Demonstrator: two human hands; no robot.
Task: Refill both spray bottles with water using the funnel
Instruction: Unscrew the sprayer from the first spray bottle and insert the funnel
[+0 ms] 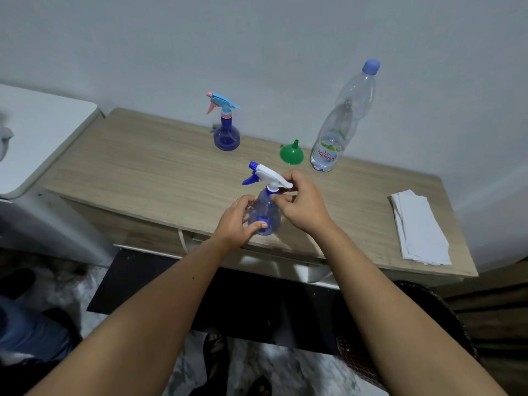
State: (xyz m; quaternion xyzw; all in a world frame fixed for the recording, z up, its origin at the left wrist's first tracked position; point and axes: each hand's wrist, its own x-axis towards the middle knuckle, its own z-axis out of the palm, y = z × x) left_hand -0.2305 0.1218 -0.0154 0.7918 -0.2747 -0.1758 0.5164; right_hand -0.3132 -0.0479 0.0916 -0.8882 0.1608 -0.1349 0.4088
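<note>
Left hand (235, 221) covering near spray bottle (264, 214), right hand (300, 205) hiding collar

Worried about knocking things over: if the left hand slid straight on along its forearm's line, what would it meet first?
The left hand already grips the clear spray bottle. Past it, probably the green funnel, though depth is unclear.
</note>
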